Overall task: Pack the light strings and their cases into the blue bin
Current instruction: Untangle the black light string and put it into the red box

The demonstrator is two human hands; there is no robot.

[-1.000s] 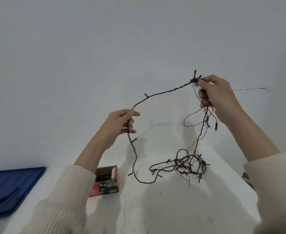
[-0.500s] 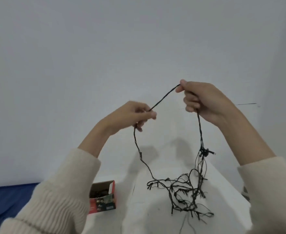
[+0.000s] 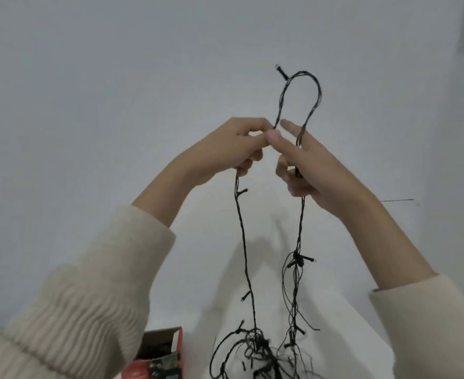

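— Whereabouts of the light string (image 3: 298, 260)?
— Up in the air in front of the pale wall, arched in a narrow loop above both hands, then down in two dark strands to a tangled heap on the white table (image 3: 343, 346).
— And the left hand (image 3: 233, 149)?
— Fingers curled, pinching one leg of the loop between thumb and forefinger, with that strand out again below the palm.
— Right hand (image 3: 310, 173)?
— Close against the left at the fingertips. Two fingers out straight, the other leg of the loop threaded between them, thumb and lower fingers curled round it.
— Anything beside the heap?
— Just left of it, an open red case (image 3: 170, 362) on the table, something dark inside, partly hidden behind the cream left sleeve (image 3: 75, 310)
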